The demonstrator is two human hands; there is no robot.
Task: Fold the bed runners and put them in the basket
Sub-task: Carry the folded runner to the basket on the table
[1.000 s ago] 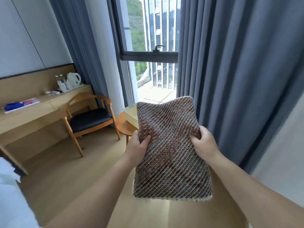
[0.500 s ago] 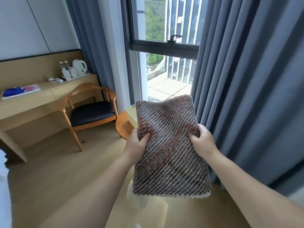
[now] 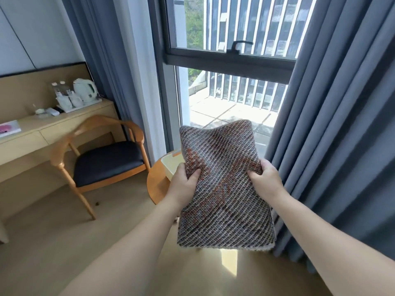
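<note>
A folded bed runner (image 3: 224,189), woven in brown, grey and rust stripes, hangs flat in the air in front of me. My left hand (image 3: 183,184) grips its left edge and my right hand (image 3: 265,178) grips its right edge, thumbs on top. Behind the runner, a pale yellow basket (image 3: 170,165) sits on a small round wooden table (image 3: 157,184). Only the basket's left corner shows; the runner hides the rest.
A wooden armchair with a dark seat (image 3: 102,161) stands left of the table. A long desk (image 3: 42,129) with a kettle tray runs along the left wall. Grey curtains (image 3: 333,124) hang at the right beside the window (image 3: 230,60). Wood floor lies below.
I have stepped closer to the window and the round table. The runner stays held in both hands and now covers most of the basket. The bed at the lower left has left the view.
</note>
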